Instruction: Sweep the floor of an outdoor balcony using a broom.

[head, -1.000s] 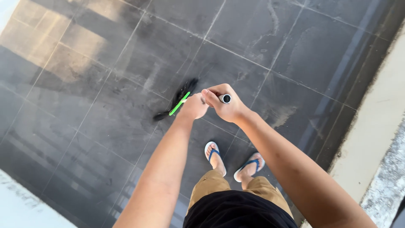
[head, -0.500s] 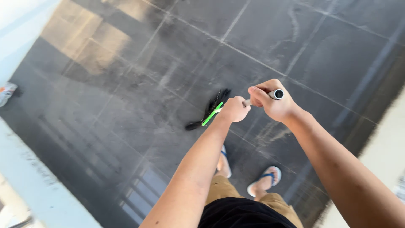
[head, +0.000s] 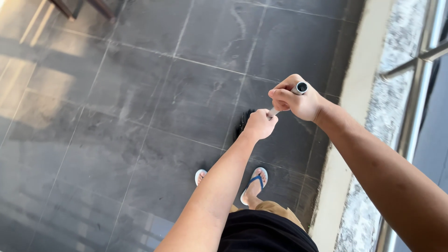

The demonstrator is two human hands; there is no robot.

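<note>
I hold a broom upright over dark, wet floor tiles (head: 154,93). My right hand (head: 298,99) is closed around the top of its metal handle, whose round end cap (head: 302,87) points up at me. My left hand (head: 259,124) grips the handle lower down. The black bristles (head: 242,122) touch the floor just beyond my left hand and are mostly hidden by it. My feet in blue and white flip-flops (head: 254,184) stand below the broom.
A pale concrete kerb (head: 347,140) runs along the right side of the tiles, with a metal railing (head: 417,88) beyond it. Dark furniture legs (head: 84,7) show at the top left. Sunlit patches lie on the tiles at the left.
The view has swung right, so the kerb and railing now show. The broom head has moved closer to my feet and its green band is now hidden behind my left hand.
</note>
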